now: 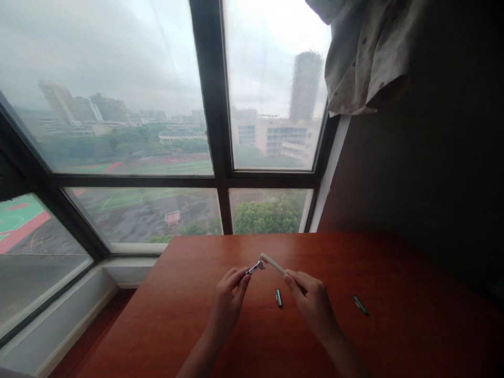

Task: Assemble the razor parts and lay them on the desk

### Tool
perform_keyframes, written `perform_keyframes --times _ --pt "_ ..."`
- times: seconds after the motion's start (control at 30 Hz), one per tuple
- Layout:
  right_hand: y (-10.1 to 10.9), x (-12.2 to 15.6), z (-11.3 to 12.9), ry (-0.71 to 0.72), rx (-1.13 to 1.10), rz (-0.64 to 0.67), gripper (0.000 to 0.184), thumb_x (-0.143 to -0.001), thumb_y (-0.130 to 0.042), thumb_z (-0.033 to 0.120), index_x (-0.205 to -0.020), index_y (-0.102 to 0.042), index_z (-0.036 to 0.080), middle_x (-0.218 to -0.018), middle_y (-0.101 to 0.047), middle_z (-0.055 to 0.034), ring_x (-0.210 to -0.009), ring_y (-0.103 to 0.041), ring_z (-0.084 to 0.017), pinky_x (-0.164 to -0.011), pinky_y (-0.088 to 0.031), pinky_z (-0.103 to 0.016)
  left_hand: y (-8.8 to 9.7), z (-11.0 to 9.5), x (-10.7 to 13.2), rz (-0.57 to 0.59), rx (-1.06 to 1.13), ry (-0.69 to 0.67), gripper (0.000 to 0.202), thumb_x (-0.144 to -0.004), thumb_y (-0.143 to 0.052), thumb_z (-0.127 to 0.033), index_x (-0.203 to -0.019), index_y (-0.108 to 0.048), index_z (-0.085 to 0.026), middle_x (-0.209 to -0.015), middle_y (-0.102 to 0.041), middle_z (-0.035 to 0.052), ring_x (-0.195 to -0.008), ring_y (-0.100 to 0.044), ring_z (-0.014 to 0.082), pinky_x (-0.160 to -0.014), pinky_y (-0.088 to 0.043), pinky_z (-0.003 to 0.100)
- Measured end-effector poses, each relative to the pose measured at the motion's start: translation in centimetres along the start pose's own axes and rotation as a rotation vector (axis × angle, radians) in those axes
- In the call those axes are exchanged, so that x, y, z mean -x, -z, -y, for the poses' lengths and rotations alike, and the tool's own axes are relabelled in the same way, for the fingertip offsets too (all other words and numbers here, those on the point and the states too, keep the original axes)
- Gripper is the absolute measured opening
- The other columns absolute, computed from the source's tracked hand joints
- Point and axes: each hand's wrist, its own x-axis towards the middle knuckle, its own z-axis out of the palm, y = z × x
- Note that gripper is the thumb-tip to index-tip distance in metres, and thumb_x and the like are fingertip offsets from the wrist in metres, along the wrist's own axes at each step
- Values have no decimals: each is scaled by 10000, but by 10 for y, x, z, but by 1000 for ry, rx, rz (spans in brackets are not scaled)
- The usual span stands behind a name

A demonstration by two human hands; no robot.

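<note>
Reddish-brown wooden table (189, 294) lies below: your right hand (309, 291) pinches a slender, pale toothbrush-like stick (274, 263), your left hand (229, 294) a silver-and-black razor handle (255, 268), seemingly to leave their close tips free. One small green-and-black cartridge (279, 297) lies between your hands, a second cartridge (360, 305) farther right.
</note>
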Motion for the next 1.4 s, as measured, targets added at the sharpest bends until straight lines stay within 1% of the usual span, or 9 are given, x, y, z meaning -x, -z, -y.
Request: perform_keyframes --times 0.17,0.33,0.5,0.7,0.87,1.03,1.23,1.4 --pt "1 0 0 16 5 21 382 -942 -423 387 -892 -724 158 -683 -670 -57 -611 -600 -163 -566 -414 -227 1 -1 -1 9 -2 5 300 -900 -479 -352 -1009 -693 -172 -830 -642 85 -769 -599 201 -676 -480 278" --pt "2 0 0 3 -7 32 389 -943 -419 392 -923 -728 156 -722 -686 -72 -635 -611 -171 -595 -435 -229 1 -1 0 9 -5 -12 295 -900 -479 -349 -1001 -692 -171 -829 -645 87 -757 -600 197 -660 -473 269" --pt "3 -1 -1 13 -7 35 408 -936 -420 411 -910 -737 155 -705 -688 -70 -618 -617 -172 -581 -440 -225 1 -2 0 -6 -27 -15 292 -887 -495 -354 -983 -705 -174 -824 -657 84 -745 -608 201 -657 -476 273" --pt "3 -1 0 3 0 33 394 -942 -416 394 -919 -726 152 -727 -687 -77 -648 -619 -177 -615 -443 -231 1 -4 0 2 -34 -16 283 -893 -489 -334 -990 -700 -171 -837 -658 89 -766 -611 203 -674 -478 277" --pt "2 0 -2 5 10 25 391 -940 -422 394 -905 -730 155 -719 -691 -77 -634 -616 -174 -592 -441 -230 0 -3 0 4 -50 -20 296 -894 -487 -353 -1001 -698 -176 -821 -659 89 -759 -608 205 -665 -480 278" --pt "3 0 -3 17 0 44 372 -935 -436 390 -922 -732 165 -751 -700 -80 -662 -632 -182 -618 -459 -235 1 -2 0 -11 -52 -25 287 -891 -493 -352 -987 -703 -182 -818 -653 79 -752 -606 200 -662 -475 271" --pt "4 -1 -2 22 26 48 380 -940 -423 393 -918 -728 166 -732 -687 -72 -654 -632 -181 -630 -449 -237 0 -2 1 -8 -63 -23 275 -893 -494 -342 -975 -699 -178 -800 -640 74 -732 -596 195 -657 -464 266" --pt "8 -2 2 28 26 70 383 -945 -413 389 -894 -722 168 -702 -670 -59 -638 -615 -171 -601 -422 -229 1 -2 1 -23 -73 -20 290 -891 -493 -361 -960 -704 -176 -778 -639 69 -716 -599 195 -644 -463 264"
